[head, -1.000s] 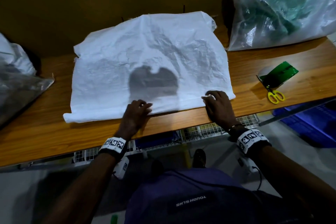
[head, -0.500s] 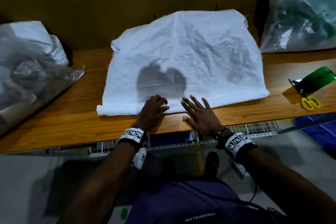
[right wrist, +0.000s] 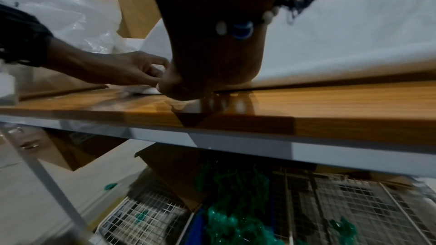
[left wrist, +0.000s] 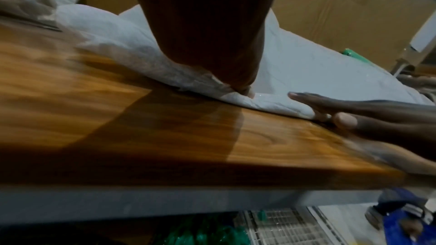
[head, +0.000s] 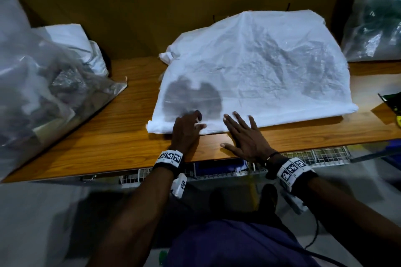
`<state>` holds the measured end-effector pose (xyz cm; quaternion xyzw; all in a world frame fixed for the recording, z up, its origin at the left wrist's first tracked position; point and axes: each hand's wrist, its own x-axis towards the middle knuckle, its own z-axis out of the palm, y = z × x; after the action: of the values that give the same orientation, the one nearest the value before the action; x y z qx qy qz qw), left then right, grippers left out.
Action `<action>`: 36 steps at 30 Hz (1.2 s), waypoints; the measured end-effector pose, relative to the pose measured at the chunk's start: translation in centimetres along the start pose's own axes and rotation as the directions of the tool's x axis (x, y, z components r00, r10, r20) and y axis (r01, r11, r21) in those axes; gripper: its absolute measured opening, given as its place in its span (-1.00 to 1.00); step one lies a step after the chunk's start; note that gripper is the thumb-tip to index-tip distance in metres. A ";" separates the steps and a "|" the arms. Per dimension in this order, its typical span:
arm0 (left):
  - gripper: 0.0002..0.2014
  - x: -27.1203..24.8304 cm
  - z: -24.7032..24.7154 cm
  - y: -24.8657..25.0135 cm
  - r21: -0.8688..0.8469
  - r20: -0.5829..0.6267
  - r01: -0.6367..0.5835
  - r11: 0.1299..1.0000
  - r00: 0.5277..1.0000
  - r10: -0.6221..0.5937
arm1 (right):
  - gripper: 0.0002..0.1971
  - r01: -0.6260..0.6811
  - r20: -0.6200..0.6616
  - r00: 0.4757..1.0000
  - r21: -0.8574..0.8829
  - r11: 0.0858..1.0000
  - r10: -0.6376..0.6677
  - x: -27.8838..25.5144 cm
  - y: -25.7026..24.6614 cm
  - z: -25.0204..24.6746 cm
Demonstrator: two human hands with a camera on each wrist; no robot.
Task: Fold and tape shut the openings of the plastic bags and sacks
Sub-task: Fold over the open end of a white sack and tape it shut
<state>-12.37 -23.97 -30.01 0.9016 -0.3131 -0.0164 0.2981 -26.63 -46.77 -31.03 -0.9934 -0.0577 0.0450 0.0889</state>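
A white woven sack [head: 260, 67] lies flat on the wooden table [head: 108, 136], its near edge rolled into a fold along the front. My left hand [head: 191, 125] sits on the left part of that fold with curled fingers, and in the right wrist view the left hand [right wrist: 132, 70] pinches the white material. Just to its right, my right hand [head: 240, 132] lies flat with spread fingers, fingertips pressing the fold and palm on the wood. The left wrist view shows the sack [left wrist: 306, 66] and the right hand [left wrist: 354, 111] flat beside the fold.
A big clear plastic bag [head: 43, 93] of dark contents fills the table's left, with another white sack [head: 71, 43] behind it. A clear bag with a green top [head: 375, 24] stands at the back right. A green item [head: 392, 102] lies at the right edge. Wire baskets [head: 314, 155] hang under the table.
My right hand slid left along the fold from the sack's right corner to beside the left hand and flattened out. The head view swung left, bringing the clear bag into view.
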 end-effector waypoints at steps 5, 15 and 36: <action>-0.79 -0.1 -0.7 -2.9 0.103 -0.002 -0.117 0.988 0.993 0.118 | -0.03 -0.025 -0.005 1.000 -0.002 1.000 0.025 0.2 -0.6 0.6; -0.76 -1.4 -3.7 -6.1 0.025 -0.086 0.016 1.000 0.996 -0.014 | -0.06 -0.055 -0.001 0.999 0.044 0.998 0.055 0.2 -0.7 0.8; -0.30 -0.1 -2.7 -6.6 0.356 0.146 0.103 0.929 0.976 -0.164 | 0.10 0.146 0.064 0.987 0.043 0.988 -0.149 5.7 -7.9 0.6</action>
<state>-8.14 -18.36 -31.41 0.9543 -0.2737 -0.0594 0.1045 -21.87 -38.22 -30.63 -0.9824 -0.1332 0.0729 0.1092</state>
